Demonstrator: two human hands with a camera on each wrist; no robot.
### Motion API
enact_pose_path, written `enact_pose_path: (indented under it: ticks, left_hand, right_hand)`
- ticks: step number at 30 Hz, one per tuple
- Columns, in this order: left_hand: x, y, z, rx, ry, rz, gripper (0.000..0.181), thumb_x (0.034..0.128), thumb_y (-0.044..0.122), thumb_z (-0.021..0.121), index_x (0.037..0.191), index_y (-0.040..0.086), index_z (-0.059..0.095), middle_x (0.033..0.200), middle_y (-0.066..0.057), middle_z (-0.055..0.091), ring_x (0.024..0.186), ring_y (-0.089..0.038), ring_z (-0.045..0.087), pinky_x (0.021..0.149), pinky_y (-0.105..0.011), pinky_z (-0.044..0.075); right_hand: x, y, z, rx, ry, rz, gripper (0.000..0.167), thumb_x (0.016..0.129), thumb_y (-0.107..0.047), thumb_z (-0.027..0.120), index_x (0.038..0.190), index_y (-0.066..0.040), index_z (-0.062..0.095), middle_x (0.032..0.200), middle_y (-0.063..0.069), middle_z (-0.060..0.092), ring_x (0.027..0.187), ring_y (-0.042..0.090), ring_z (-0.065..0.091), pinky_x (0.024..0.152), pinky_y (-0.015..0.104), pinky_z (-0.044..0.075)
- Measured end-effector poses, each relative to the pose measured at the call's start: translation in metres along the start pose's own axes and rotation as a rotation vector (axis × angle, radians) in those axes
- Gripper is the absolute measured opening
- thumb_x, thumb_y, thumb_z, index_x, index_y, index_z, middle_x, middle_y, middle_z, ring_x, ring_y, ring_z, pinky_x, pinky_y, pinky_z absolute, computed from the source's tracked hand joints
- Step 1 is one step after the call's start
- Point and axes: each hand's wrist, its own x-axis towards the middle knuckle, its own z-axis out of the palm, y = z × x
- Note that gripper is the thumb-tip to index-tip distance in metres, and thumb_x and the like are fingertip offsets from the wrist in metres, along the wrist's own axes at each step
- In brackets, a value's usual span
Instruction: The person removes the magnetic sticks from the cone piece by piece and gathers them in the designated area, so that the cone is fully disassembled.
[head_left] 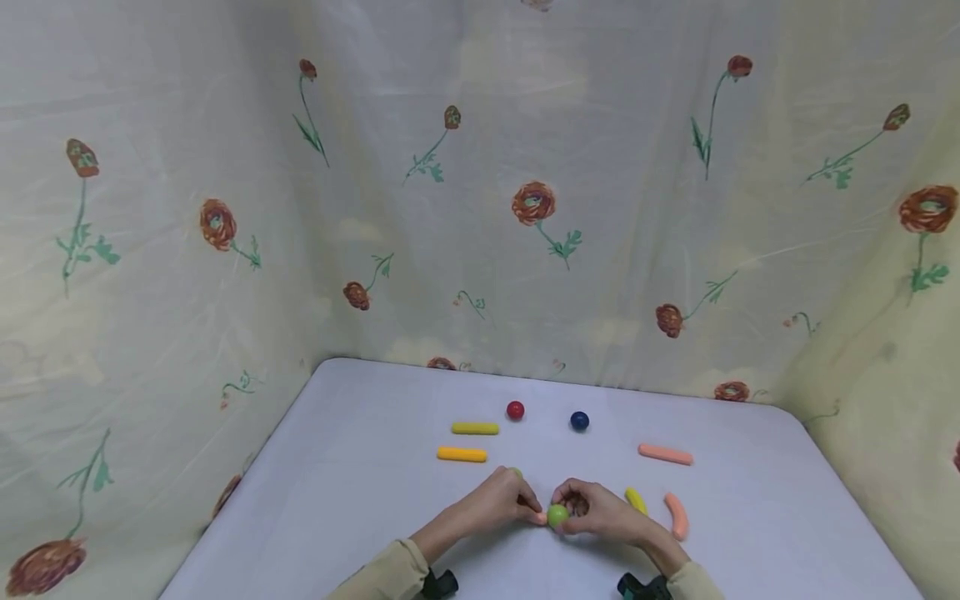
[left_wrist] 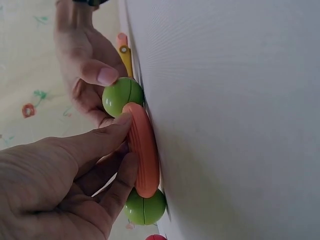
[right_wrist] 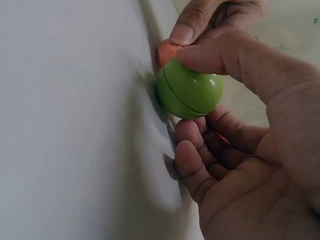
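My left hand [head_left: 498,500] pinches a salmon-orange, ridged, slightly curved stick [left_wrist: 143,150] between thumb and fingers, just above the white table. Against one end of that stick is a shiny green ball [head_left: 557,516], which my right hand [head_left: 603,515] pinches between thumb and fingers. A thin groove runs round this ball in the right wrist view. A second green ball [left_wrist: 145,207] is by the stick's other end, mostly hidden behind the left hand in the head view. Whether the pieces are joined I cannot tell.
Farther back on the white table [head_left: 360,450] are a red ball [head_left: 515,410], a dark blue ball [head_left: 580,421], a yellow-green stick [head_left: 475,428] and an orange-yellow stick [head_left: 462,454]. To the right lie a straight salmon stick [head_left: 665,454], a curved one [head_left: 677,516] and a yellow piece [head_left: 636,501].
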Motion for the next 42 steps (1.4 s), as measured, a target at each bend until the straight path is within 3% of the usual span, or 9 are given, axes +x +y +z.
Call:
enact_pose_path:
  ticks: [3, 6, 9, 14, 18, 25, 34, 38, 42]
  left_hand:
    - [0.0, 0.0, 0.0, 0.005, 0.004, 0.001, 0.016, 0.0817, 0.026, 0.075, 0.09, 0.013, 0.079, 0.077, 0.009, 0.074, 0.063, 0.01, 0.052, 0.06, -0.011, 0.043]
    - [-0.001, 0.002, -0.001, 0.011, 0.012, 0.014, 0.017, 0.0813, 0.026, 0.075, 0.089, 0.012, 0.079, 0.077, 0.009, 0.074, 0.063, 0.01, 0.053, 0.06, -0.01, 0.044]
    - [-0.001, 0.003, -0.001, 0.007, 0.016, 0.026, 0.017, 0.0812, 0.026, 0.075, 0.089, 0.011, 0.079, 0.077, 0.008, 0.074, 0.064, 0.011, 0.055, 0.061, -0.01, 0.045]
    - [-0.002, 0.002, -0.001, -0.004, 0.011, 0.012, 0.018, 0.081, 0.026, 0.075, 0.089, 0.01, 0.079, 0.075, 0.008, 0.074, 0.064, 0.011, 0.055, 0.061, -0.01, 0.045]
    - [-0.002, 0.001, 0.0, 0.012, 0.005, 0.007, 0.017, 0.0816, 0.026, 0.075, 0.09, 0.011, 0.079, 0.076, 0.009, 0.074, 0.064, 0.011, 0.055, 0.061, -0.01, 0.044]
    - [0.0, -0.001, 0.001, -0.002, -0.001, 0.0, 0.017, 0.0822, 0.024, 0.075, 0.091, 0.011, 0.079, 0.076, 0.008, 0.074, 0.063, 0.011, 0.054, 0.06, -0.01, 0.044]
    - [-0.002, 0.0, -0.013, -0.032, -0.02, -0.008, 0.014, 0.0839, 0.023, 0.075, 0.093, 0.013, 0.079, 0.082, 0.01, 0.074, 0.069, 0.009, 0.055, 0.064, -0.012, 0.045]
    - [-0.003, -0.006, -0.029, -0.065, 0.056, -0.064, 0.014, 0.0859, 0.005, 0.069, 0.093, 0.013, 0.078, 0.089, 0.008, 0.074, 0.078, 0.002, 0.057, 0.071, -0.016, 0.047]
    - [-0.003, -0.016, -0.038, -0.016, 0.132, -0.085, 0.02, 0.0872, 0.0, 0.064, 0.1, 0.011, 0.076, 0.099, 0.007, 0.073, 0.096, -0.005, 0.064, 0.085, -0.024, 0.051]
  right_hand:
    - [0.0, 0.001, -0.005, 0.004, 0.003, -0.015, 0.034, 0.084, -0.014, 0.07, 0.113, -0.002, 0.058, 0.103, 0.005, 0.058, 0.089, 0.015, 0.051, 0.072, 0.02, 0.045]
    - [0.005, 0.0, -0.012, 0.049, 0.084, -0.017, 0.035, 0.086, -0.012, 0.067, 0.116, 0.002, 0.056, 0.108, 0.009, 0.061, 0.094, 0.016, 0.056, 0.074, 0.022, 0.05]
    - [0.02, -0.006, -0.016, 0.069, 0.25, -0.01, 0.036, 0.087, -0.013, 0.068, 0.117, 0.004, 0.056, 0.111, 0.013, 0.062, 0.098, 0.018, 0.06, 0.077, 0.024, 0.052]
    - [0.061, -0.01, -0.019, -0.03, 0.583, 0.036, 0.033, 0.085, -0.014, 0.072, 0.112, 0.0, 0.061, 0.111, 0.014, 0.065, 0.101, 0.021, 0.063, 0.083, 0.031, 0.053]
    - [0.085, -0.006, -0.024, -0.08, 0.698, 0.075, 0.031, 0.083, -0.016, 0.074, 0.109, -0.001, 0.064, 0.106, 0.014, 0.068, 0.097, 0.023, 0.065, 0.078, 0.031, 0.053]
    - [0.099, -0.004, -0.027, -0.126, 0.692, 0.166, 0.03, 0.082, -0.016, 0.075, 0.107, -0.001, 0.065, 0.103, 0.014, 0.067, 0.09, 0.021, 0.061, 0.066, 0.026, 0.049]
    - [0.087, -0.015, -0.027, -0.177, 0.72, 0.116, 0.046, 0.081, -0.026, 0.077, 0.116, 0.0, 0.06, 0.106, 0.016, 0.066, 0.092, 0.022, 0.061, 0.069, 0.025, 0.049]
    - [0.069, -0.031, -0.013, -0.231, 0.697, 0.062, 0.032, 0.084, -0.021, 0.074, 0.108, -0.002, 0.064, 0.095, 0.01, 0.065, 0.083, 0.017, 0.057, 0.065, 0.022, 0.045]
    - [0.049, -0.045, 0.008, -0.25, 0.538, 0.028, 0.021, 0.084, -0.018, 0.074, 0.098, -0.004, 0.066, 0.083, 0.002, 0.061, 0.073, 0.012, 0.052, 0.06, 0.021, 0.043]
